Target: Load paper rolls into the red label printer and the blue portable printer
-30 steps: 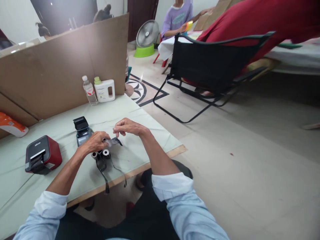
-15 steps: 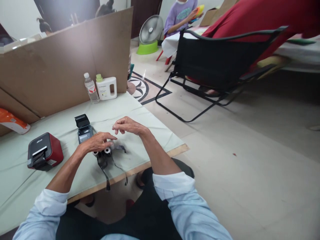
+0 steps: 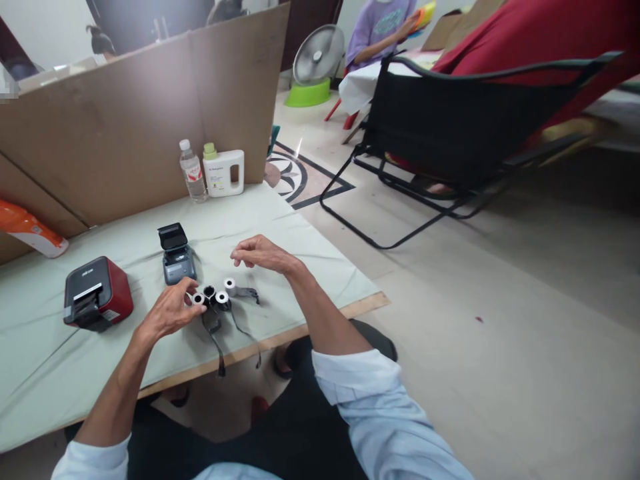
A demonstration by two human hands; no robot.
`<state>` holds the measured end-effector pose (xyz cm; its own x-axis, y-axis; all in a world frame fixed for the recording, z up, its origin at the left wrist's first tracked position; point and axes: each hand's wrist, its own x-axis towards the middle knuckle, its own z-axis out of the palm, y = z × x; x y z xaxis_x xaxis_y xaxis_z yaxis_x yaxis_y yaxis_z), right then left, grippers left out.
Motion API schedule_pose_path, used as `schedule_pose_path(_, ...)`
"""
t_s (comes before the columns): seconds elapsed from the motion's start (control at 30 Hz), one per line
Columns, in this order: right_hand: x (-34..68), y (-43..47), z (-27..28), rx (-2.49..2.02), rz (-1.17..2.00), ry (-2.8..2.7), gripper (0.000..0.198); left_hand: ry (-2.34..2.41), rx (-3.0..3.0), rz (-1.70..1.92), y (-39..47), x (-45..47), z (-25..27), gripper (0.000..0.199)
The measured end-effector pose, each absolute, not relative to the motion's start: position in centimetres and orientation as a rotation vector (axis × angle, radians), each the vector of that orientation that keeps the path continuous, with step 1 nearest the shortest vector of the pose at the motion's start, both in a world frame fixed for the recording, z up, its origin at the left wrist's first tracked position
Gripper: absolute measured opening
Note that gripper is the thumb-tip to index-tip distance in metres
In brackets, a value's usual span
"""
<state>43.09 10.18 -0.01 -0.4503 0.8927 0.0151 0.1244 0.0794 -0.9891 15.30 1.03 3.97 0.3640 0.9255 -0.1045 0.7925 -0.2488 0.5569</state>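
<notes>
My left hand [image 3: 173, 308] has its thumb and fingers around a small white paper roll [image 3: 199, 299] standing on the table. Beside that roll are a black roll [image 3: 209, 293] and a second white roll [image 3: 222, 300], with dark strips trailing toward the table edge. A third white roll [image 3: 230, 286] stands slightly apart, a grey strip running off it. My right hand [image 3: 263, 253] hovers over the table to the right of the rolls, fingers loosely bent and apart, holding nothing. Behind my left hand sits a small dark grey portable printer [image 3: 179, 265], its lid raised.
A red and black label printer [image 3: 97, 293] stands at left. An orange and white bottle [image 3: 35, 230], a water bottle [image 3: 193, 175] and a white jug [image 3: 224, 175] line the cardboard partition [image 3: 150, 120]. A black folding chair [image 3: 450, 120] and other people are beyond the table [image 3: 280, 213].
My left hand has drawn back leftward from above the rolls and closed around one white roll, uncovering the others. My right hand stays raised nearby. The view has shifted slightly.
</notes>
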Motion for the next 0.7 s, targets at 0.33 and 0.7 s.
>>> schedule_pose_path(0.33, 42.4, 10.5, -0.9, -1.033, 1.495, -1.695, 0.028, 1.554, 2.212, 0.176, 0.8, 14.7, 4.3, 0.028)
schedule_pose_path(0.7, 42.3, 10.3, -0.6, -1.042, 1.498, -1.697, 0.028, 1.58, 2.388, -0.021, 2.5, 17.0, 5.8, 0.025)
